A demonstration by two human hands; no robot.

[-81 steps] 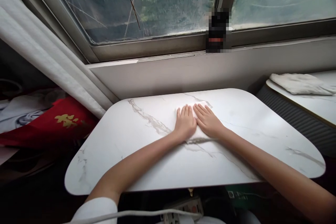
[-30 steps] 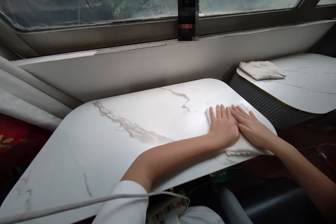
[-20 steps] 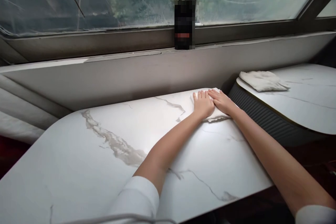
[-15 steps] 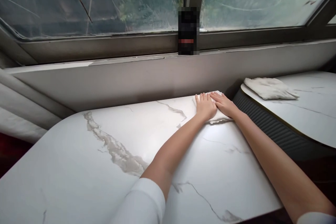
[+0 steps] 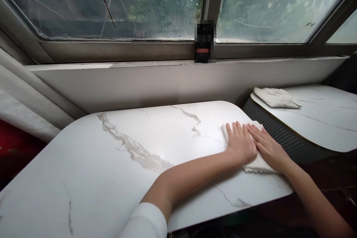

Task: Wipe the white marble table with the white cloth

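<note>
A white cloth (image 5: 260, 165) lies flat near the right edge of the white marbled tabletop (image 5: 111, 182). My left hand (image 5: 240, 144) rests on it, palm down with the fingers stretched out. Beside it, touching, my right hand (image 5: 269, 148) also presses flat on the cloth, fingers extended toward the upper left. Neither hand wraps round the cloth. Parts of the cloth under the palms are hidden.
A second folded white cloth (image 5: 276, 97) lies on another marbled table (image 5: 329, 119) at the right. Along the back run a window sill (image 5: 145, 66) and a wall. A blurred dark object (image 5: 205, 41) stands on the sill. A pale curtain (image 5: 28, 96) hangs at left.
Both hands and the cloth under them have moved from the table's back edge toward me and to the right. The view has shifted slightly.
</note>
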